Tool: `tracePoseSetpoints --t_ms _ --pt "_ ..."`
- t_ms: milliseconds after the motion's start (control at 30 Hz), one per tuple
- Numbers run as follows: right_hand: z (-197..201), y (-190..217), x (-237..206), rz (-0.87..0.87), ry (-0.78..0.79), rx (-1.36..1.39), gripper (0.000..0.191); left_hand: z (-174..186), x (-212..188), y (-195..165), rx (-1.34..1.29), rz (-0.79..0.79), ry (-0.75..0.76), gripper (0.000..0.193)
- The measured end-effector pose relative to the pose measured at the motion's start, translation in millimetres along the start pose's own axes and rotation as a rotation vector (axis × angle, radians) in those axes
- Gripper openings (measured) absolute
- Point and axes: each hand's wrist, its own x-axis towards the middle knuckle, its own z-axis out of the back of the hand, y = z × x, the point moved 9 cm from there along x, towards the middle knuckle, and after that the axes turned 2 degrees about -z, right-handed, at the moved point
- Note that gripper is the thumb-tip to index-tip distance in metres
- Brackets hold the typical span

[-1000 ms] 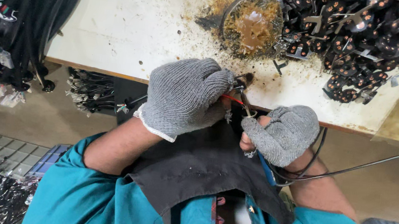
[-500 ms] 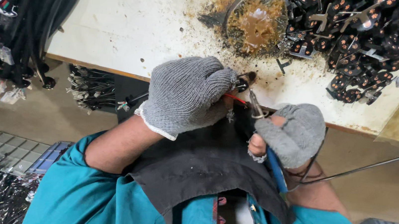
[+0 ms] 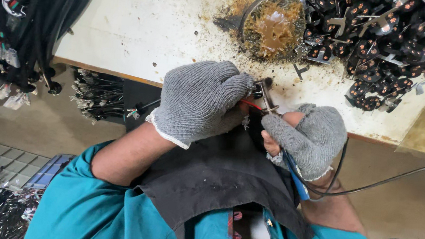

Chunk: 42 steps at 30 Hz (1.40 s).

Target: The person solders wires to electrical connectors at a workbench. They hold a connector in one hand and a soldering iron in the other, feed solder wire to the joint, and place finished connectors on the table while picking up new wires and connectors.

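Soldering iron (image 3: 292,171), blue-handled with a black cord (image 3: 376,183) trailing off to the right, sits in the right hand (image 3: 306,138), whose grey fingerless knit glove is closed around the handle, bare fingertips pressed along the shaft. Its metal tip (image 3: 264,94) points up and to the left, meeting a small dark connector part (image 3: 256,89) just at the near edge of the white workbench (image 3: 143,26). The left hand (image 3: 198,102), in a full grey knit glove, is curled shut around that part together with a thin red wire (image 3: 251,105); how exactly the fingers pinch it is hidden under the glove.

By the look of it, the step in hand is soldering the wire end to the part's terminal, tip on the joint. Judging from this, the next move calls for a steady left hand while the joint sets, then lifting the iron straight off without dragging the wire.

Just beyond the hands, on the bench, stands a round tin (image 3: 274,25) of brown flux or residue, with brown crumbs scattered round it. To the far right lies a heap of black plug parts (image 3: 397,44) with metal prongs. On the far left, bundles of black cables (image 3: 27,13) with clear connectors hang over the bench edge, and a smaller bunch of wire ends (image 3: 94,101) sits beneath the bench. A dark apron (image 3: 217,173) over teal sleeves fills the near side.
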Motion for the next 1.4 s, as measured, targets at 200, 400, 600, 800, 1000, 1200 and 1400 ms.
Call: tracePoseSetpoints --t_ms 200,400,600,800,1000,1200,1400 --pt "9 3 4 -0.047 -0.054 0.088 0.018 1 0 -1 -0.004 0.004 0.0 0.032" --pt "11 2 -4 -0.062 -0.239 -0.278 0.017 2 -1 -1 -0.016 0.001 0.009 0.03" --pt "12 -4 -9 -0.182 -0.24 -0.271 0.028 1 0 0 -0.004 0.01 0.01 0.026" --pt "19 -11 -16 -0.164 -0.284 -0.044 0.024 2 -1 -1 0.007 0.011 0.002 0.029" --pt "12 -26 -14 -0.413 -0.189 0.135 0.014 2 -1 -1 0.008 0.016 0.016 0.03" --pt "10 18 18 -0.111 -0.03 -0.062 0.023 0 -2 -3 0.011 0.035 0.028 0.031" --pt "17 39 42 -0.036 0.047 -0.116 0.024 -1 -3 -3 0.028 0.044 0.031 0.033"
